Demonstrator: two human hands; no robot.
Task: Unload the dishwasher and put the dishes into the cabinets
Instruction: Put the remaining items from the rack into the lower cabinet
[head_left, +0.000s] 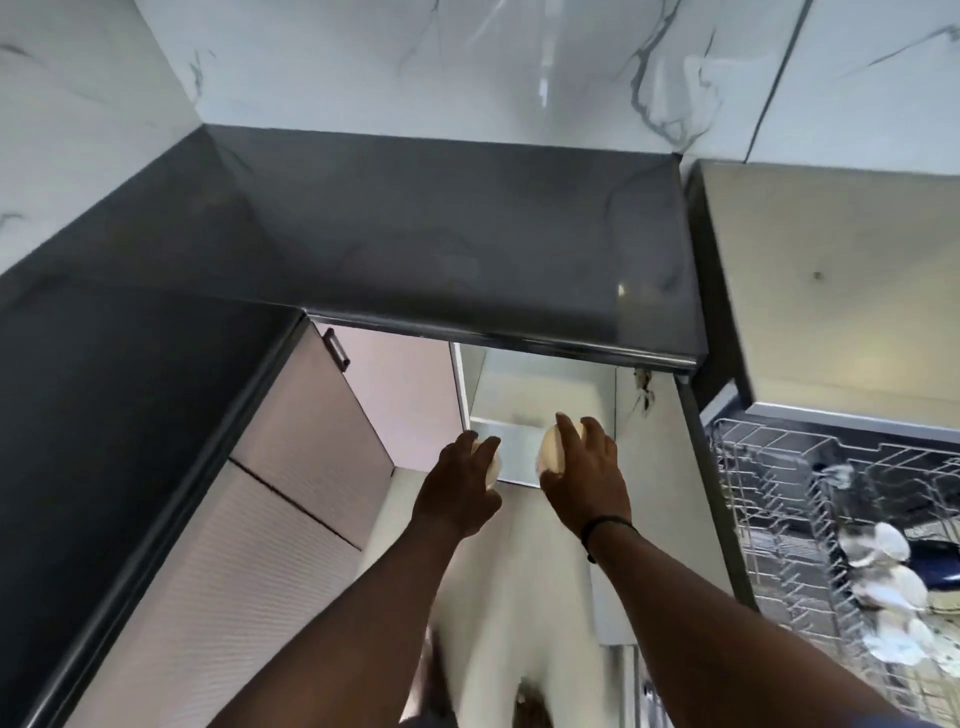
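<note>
Both grips full: left hand (460, 488) curls round a small white ceramic bowl (492, 464), right hand (584, 470) round a second small white bowl (555, 446). I read the open white cabinet shelf (506, 428) dead ahead, just beyond fingertips, right hand slightly nearer. More white dishes (878, 545) sit in the steel wire dishwasher rack (769, 499), far right.

Your left hand (460, 488) and right hand (584, 475) are side by side, each gripping a bowl, left bowl (492, 462), right bowl (553, 449), in front of the open cabinet (524, 395) under the countertop (467, 234). Dishwasher rack (789, 509) sits to your right, with dishes (883, 577) in it. Cabinet doors (306, 431) to your left.
</note>
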